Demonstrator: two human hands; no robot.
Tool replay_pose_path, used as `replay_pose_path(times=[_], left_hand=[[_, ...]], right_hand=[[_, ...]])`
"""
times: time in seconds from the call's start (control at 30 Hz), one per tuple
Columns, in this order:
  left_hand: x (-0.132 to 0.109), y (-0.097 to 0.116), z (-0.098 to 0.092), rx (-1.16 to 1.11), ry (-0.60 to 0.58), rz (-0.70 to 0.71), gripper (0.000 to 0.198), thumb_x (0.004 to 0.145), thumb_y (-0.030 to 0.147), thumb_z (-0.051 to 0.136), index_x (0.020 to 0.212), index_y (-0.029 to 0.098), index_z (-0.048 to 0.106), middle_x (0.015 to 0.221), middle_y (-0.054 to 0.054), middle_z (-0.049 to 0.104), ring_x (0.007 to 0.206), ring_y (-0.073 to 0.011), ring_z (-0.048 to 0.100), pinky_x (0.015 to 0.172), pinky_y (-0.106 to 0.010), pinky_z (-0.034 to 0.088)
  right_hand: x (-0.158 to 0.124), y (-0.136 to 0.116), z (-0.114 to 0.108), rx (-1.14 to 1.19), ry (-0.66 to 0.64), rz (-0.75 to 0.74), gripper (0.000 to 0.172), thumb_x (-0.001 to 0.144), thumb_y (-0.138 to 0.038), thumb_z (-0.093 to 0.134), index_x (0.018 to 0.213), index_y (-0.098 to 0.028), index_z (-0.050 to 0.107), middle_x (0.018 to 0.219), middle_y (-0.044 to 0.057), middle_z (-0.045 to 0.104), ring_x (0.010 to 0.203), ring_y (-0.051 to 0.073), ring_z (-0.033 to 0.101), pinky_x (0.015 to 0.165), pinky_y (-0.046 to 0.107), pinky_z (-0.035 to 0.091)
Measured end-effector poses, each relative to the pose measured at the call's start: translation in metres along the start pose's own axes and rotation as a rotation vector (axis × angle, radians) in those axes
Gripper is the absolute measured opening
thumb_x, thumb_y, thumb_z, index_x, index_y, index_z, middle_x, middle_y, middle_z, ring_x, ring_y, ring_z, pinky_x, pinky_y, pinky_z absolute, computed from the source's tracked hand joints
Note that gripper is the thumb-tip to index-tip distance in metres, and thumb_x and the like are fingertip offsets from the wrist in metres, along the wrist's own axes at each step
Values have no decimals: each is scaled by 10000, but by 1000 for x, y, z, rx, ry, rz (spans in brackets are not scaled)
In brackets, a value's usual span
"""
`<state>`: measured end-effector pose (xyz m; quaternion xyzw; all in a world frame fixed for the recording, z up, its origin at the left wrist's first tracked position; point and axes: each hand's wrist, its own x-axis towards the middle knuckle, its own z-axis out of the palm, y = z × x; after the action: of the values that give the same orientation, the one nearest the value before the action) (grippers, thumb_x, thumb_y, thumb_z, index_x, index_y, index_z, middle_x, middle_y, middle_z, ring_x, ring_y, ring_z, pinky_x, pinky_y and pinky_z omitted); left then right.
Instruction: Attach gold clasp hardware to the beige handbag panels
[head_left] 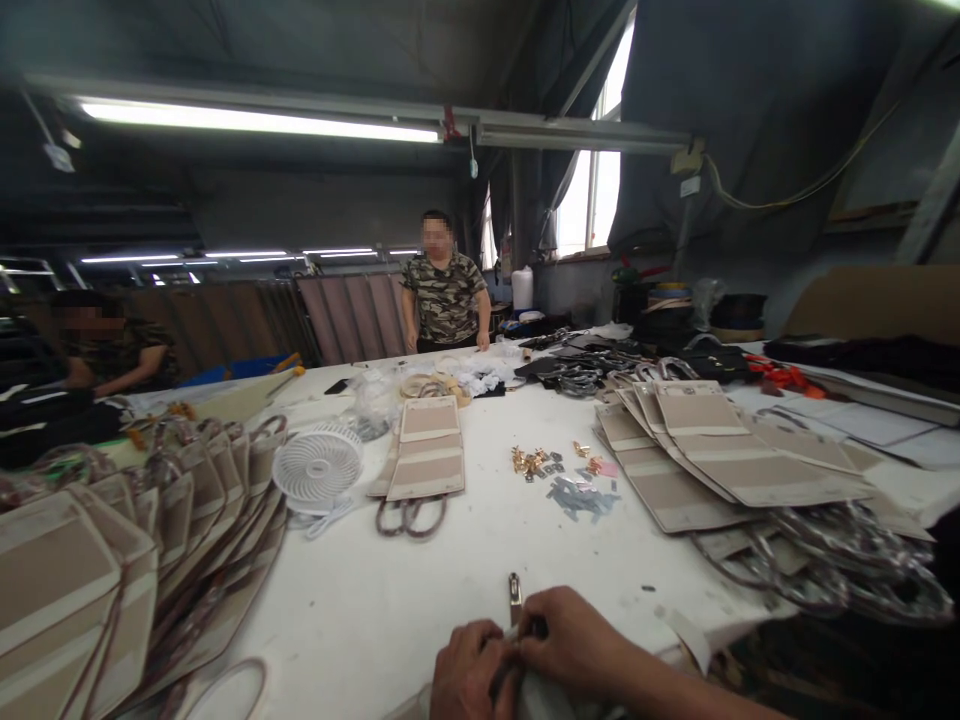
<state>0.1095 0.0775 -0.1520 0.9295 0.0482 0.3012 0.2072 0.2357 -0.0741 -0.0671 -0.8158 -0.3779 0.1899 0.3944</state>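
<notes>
My left hand (466, 672) and my right hand (577, 640) meet at the near edge of the white table (480, 560). Both pinch a pale piece of material (544, 700) between them, mostly hidden under the fingers. A small metal clasp (515, 597) sticks up just above my fingertips; whether either hand grips it I cannot tell. Beyond them lie gold metal fittings (531, 462) and grey metal fittings (581, 497) in loose heaps.
Beige bag panels are stacked at left (112, 540), centre (427, 450) and right (720, 450). A white fan (317, 468) lies on the table. One person stands at the far end (445, 295); another sits at left (105, 345).
</notes>
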Motion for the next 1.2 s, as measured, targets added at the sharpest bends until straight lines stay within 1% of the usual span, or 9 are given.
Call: replay_pose_path(times=[0.1,0.2,0.37,0.5,0.63,0.73,1.0,1.1,1.2], left_hand=[[4,9,-9,-22,-92,-68,121,905,245,679,955,299,775,1084,-49,726,1035,-256,662,877,-390,520],[14,18,-20,-35,-180,-135,120,909,250,682,939,306,783,1093,-40,729,1052,-262,657,893,-414,503],[27,28,-30,-67,-266,-227,133,901,223,714,943,322,793,1076,-23,737,1035,-258,641,872,-416,467],[29,30,-30,-96,-260,-223,112,918,230,723,946,310,797,1078,-28,739,1045,-253,627,893,-420,437],[29,28,-25,-126,-247,-214,73,910,251,756,933,305,799,1094,-24,744,1050,-242,621,902,-416,419],[28,28,-24,-153,-245,-232,82,888,233,785,929,303,802,1078,-18,749,1037,-233,621,886,-407,417],[23,36,-31,-194,-204,-299,148,833,196,835,884,331,803,1015,3,754,995,-221,629,864,-412,408],[18,31,-27,-166,-216,-294,181,799,178,846,893,325,799,1009,2,749,993,-223,633,856,-411,419],[12,19,-21,-139,-242,-261,163,790,230,837,903,341,801,1022,-8,747,1008,-243,637,869,-426,441]], right_hand=[[0,-21,-22,266,78,-36,145,779,-213,645,772,-179,786,685,13,728,637,167,622,582,247,402],[1,-32,-33,498,207,-50,211,865,-365,668,806,-178,745,599,-9,651,544,146,546,534,250,379],[-2,-8,-15,690,378,-3,424,924,-540,691,693,-194,606,558,-11,580,535,137,500,547,261,388],[-4,6,-10,934,437,-17,479,917,-522,728,626,-208,513,544,-27,522,502,123,468,524,264,386],[7,-1,-16,1293,499,19,474,836,-453,799,604,-211,464,519,-76,398,416,86,362,437,244,334],[16,-5,-12,1410,498,73,446,816,-439,797,603,-205,483,514,-82,367,412,80,349,420,231,330],[14,-4,8,1455,448,94,451,829,-441,782,600,-208,472,533,-71,350,425,87,323,406,238,316],[11,2,21,1300,383,36,487,874,-503,735,583,-219,467,521,-47,364,438,119,338,420,281,302],[9,3,33,988,296,-12,525,898,-604,668,558,-243,497,505,2,424,479,181,386,476,345,314]])
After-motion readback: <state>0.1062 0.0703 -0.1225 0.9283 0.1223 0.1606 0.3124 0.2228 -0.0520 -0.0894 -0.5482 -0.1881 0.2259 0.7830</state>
